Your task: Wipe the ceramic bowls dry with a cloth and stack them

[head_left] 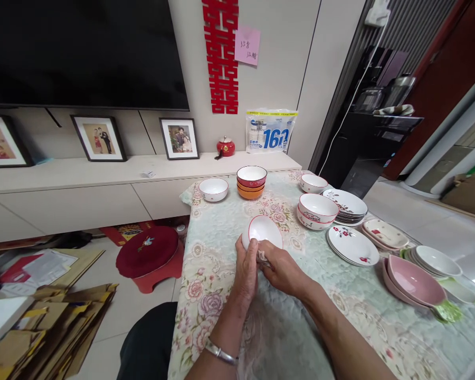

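Observation:
A white bowl with a thin red rim (266,230) is held tilted above the near middle of the table, its inside facing up and away from me. My left hand (246,259) grips its left side, thumb near the rim. Around the near right side closes my right hand (277,264); a small patterned patch shows by its fingers, and I cannot tell if it is the bowl's outside. Beyond the hands stand a single white bowl (214,190) and a stack of orange bowls (250,193) topped by a red bowl (252,177).
On the right are stacked red-rimmed bowls (319,209), flowered plates (353,246), dark-patterned plates (346,203), square dishes (385,235), pink leaf-shaped bowls (414,282) and white-green bowls (437,261). A red stool (148,253) and flattened cardboard (59,332) lie left of the flowered tablecloth (209,264).

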Available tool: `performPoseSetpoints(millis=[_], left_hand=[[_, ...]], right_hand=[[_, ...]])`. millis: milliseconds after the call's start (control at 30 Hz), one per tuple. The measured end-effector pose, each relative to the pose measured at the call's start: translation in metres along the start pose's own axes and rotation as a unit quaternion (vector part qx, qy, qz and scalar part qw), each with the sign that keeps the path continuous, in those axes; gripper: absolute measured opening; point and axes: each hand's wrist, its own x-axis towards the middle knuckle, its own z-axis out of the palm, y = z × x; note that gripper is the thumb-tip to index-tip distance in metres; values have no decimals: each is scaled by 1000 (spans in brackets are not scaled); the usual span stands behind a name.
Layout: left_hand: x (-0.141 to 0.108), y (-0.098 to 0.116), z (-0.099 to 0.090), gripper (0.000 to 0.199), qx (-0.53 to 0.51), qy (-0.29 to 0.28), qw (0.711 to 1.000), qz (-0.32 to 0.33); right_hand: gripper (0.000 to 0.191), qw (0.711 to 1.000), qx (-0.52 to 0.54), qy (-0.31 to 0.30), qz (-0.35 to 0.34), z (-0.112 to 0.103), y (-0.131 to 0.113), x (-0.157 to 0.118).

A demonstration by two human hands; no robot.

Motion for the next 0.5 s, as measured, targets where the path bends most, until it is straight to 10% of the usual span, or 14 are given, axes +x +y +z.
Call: performPoseSetpoints(millis=[200,500], left_hand=[[3,-1,3,61,-52,-11,998,-43],[0,-7,7,76,-78,-19,997,-20]], right_hand=[[31,989,-147,-25,-6,-11,9,-2],[27,996,30,75,43,8,1,0]])
